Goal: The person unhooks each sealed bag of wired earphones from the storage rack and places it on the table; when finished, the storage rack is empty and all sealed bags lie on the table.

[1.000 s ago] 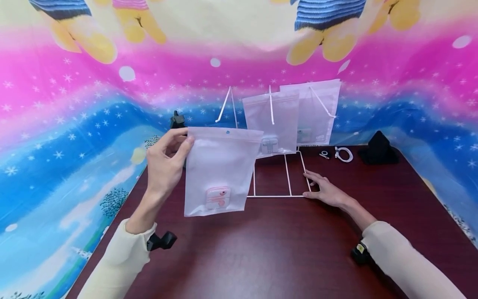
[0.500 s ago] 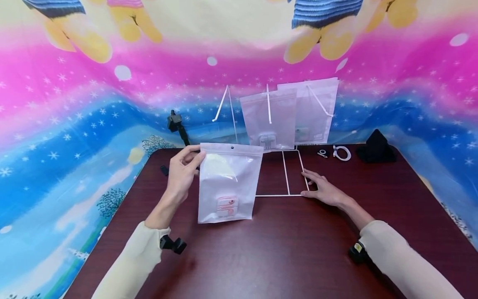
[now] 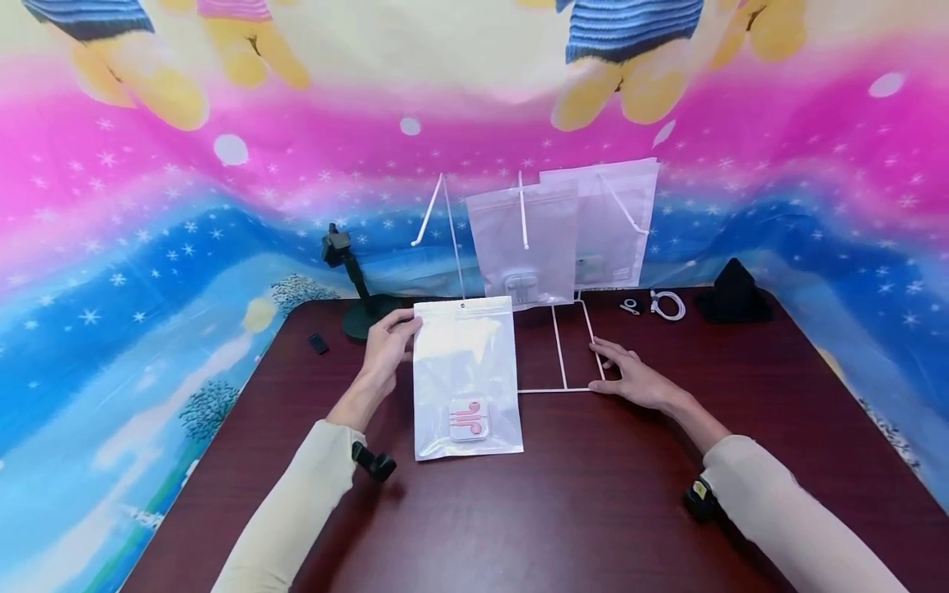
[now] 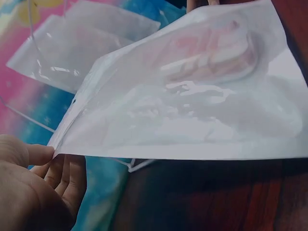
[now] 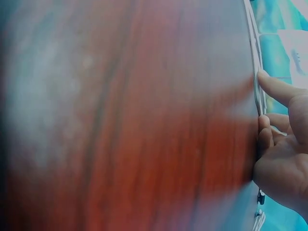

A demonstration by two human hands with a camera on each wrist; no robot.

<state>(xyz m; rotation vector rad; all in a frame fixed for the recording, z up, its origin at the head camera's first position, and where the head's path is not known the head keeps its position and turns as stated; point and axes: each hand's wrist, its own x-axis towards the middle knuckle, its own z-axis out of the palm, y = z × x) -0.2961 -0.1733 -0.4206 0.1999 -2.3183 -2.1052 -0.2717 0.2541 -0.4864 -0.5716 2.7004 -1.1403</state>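
My left hand (image 3: 387, 350) pinches the upper left edge of a white zip bag (image 3: 452, 362) by thumb and fingers. A small hang hole is at the bag's top. Pink earphones in a clear case (image 3: 469, 418) show through its lower front. The bag is upright before a white wire display rack (image 3: 549, 390). My right hand (image 3: 638, 379) rests at the rack base's front right corner, thumb and fingers spread along the side bar. One similar bag (image 3: 522, 231) hangs at the middle hook (image 3: 523, 218), another bag (image 3: 626, 210) at the right hook. The left hook (image 3: 426, 212) is bare.
A black stand (image 3: 359, 276) and a small black object (image 3: 318, 343) are at the table's back left. At the back right are a coiled white cable (image 3: 670, 306), a small round item (image 3: 629, 305) and a black pyramid-shaped object (image 3: 734, 292). A patterned cloth surrounds the table.
My left hand has moved right and lower with the bag, whose face now turns more squarely to the head view. The right hand stays at the rack's base corner.
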